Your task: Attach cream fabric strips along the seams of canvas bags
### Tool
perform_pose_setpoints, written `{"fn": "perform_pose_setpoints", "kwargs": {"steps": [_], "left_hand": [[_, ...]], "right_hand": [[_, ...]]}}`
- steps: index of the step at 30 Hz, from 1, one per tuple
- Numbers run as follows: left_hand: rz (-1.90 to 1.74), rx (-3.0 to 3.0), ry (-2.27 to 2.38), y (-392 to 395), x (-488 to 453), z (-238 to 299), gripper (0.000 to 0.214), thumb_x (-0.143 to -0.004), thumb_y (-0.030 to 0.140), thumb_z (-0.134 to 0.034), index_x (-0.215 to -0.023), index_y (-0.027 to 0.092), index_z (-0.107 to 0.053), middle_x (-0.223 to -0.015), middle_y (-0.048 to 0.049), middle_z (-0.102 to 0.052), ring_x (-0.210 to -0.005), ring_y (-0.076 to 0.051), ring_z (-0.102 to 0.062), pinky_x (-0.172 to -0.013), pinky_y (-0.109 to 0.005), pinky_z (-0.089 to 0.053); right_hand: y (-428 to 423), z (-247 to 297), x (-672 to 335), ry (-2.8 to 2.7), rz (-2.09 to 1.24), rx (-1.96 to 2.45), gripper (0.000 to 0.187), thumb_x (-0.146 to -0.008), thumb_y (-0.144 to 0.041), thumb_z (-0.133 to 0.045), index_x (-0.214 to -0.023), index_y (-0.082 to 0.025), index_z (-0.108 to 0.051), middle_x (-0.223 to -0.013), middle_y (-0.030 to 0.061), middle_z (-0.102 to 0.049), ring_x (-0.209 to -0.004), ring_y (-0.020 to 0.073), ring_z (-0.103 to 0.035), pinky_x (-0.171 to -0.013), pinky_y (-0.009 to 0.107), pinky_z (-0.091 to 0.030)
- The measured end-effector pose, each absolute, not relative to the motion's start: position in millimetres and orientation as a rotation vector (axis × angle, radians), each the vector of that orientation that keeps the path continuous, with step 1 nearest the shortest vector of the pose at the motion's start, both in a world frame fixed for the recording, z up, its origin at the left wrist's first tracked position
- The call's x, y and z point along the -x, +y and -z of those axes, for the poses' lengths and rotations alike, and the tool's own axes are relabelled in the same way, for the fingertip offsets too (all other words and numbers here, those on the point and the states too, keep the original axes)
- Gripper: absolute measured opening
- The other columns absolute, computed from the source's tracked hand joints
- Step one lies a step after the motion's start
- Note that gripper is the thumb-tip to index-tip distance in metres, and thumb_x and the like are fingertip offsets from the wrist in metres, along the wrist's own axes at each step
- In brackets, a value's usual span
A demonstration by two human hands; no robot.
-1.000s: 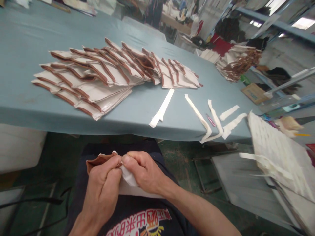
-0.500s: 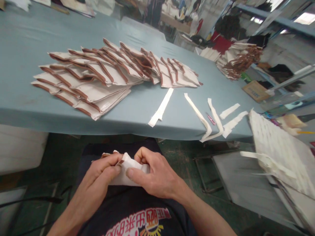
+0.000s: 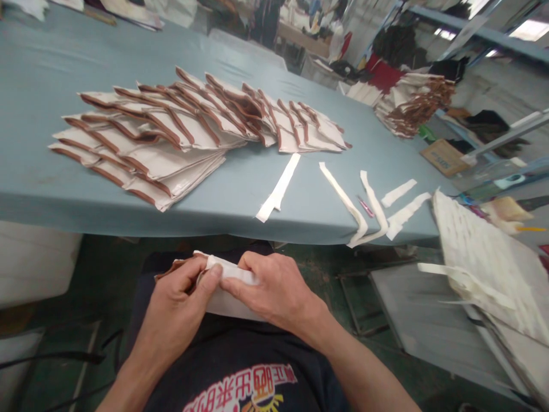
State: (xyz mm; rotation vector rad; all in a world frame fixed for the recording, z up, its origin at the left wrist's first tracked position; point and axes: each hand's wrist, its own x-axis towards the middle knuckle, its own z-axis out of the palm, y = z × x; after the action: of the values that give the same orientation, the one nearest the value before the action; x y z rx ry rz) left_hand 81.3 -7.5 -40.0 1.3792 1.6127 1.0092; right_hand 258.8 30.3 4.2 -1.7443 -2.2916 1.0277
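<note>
Above my lap I hold a white fabric piece with brown edging point(image 3: 235, 304), like those stacked on the table. My left hand point(image 3: 178, 300) pinches its edge between thumb and fingers, close to the brown trim. On the other side my right hand point(image 3: 270, 286) grips the same cloth, its thumb pressed along a folded white edge. Both hands are close together, and the fingertips under the cloth are hidden. Beyond them, a fanned pile of white fabric pieces with brown binding point(image 3: 184, 166) lies on the blue-green table point(image 3: 107, 214).
Cream strips point(image 3: 278, 189) lie near the table's front edge, with a small pink tool point(image 3: 365, 207) among them. Another fabric stack point(image 3: 414, 106) and a cardboard box point(image 3: 444, 157) are at the far right. A board with cream strips point(image 3: 489, 257) leans at right.
My left thumb has moved up and right onto the folded edge, nearer my right thumb. My right hand has shifted slightly right, and more of the brown edging shows at the left.
</note>
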Motion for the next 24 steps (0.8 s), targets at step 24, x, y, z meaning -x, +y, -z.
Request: {"fn": "perform_pose_setpoints", "kwargs": {"steps": [24], "left_hand": [[-0.853,-1.656,1.291,3,-55,14,0.042,-0.105,0.055,-0.061,-0.080,0.027,-0.082,-0.080,-0.0006,-0.080,-0.072,-0.021,-0.070,-0.067,-0.023,-0.057]], "right_hand": [[-17,6,-353,-1.911,-1.099,1.760,0.019,-0.102,-0.039,-0.066,-0.104,-0.022,-0.074,-0.092,0.0068,-0.081,-0.084,0.0224,-0.075,-0.081,0.034,-0.055]]}}
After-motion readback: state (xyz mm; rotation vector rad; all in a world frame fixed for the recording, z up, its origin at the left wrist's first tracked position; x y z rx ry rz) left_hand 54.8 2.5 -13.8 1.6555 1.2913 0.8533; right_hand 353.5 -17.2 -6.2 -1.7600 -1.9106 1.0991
